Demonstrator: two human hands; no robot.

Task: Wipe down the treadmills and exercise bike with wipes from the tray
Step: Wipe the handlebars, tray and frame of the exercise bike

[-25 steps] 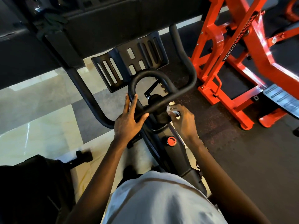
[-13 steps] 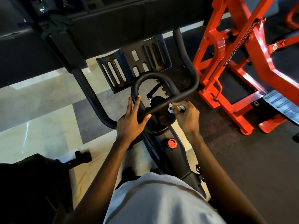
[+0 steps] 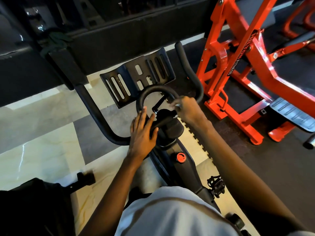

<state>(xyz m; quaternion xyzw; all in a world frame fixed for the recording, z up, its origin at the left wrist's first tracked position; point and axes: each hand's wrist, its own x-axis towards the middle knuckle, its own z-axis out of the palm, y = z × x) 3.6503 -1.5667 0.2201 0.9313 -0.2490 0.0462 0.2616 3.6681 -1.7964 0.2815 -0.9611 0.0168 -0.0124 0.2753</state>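
Right hand (image 3: 189,110) pinches the wipe (image 3: 177,106) on the loop bar (image 3: 153,90); left hand (image 3: 142,133), fingers spread, steadies beside it. Wrap fully, follow the curve.

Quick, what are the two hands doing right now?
Left hand: open, flat on the bike's handlebar.
Right hand: closed on a white wipe, rubbing the handlebar loop.

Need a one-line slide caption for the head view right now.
Right hand rubs a wipe on the exercise bike's loop handlebar; left hand braces the crossbar.
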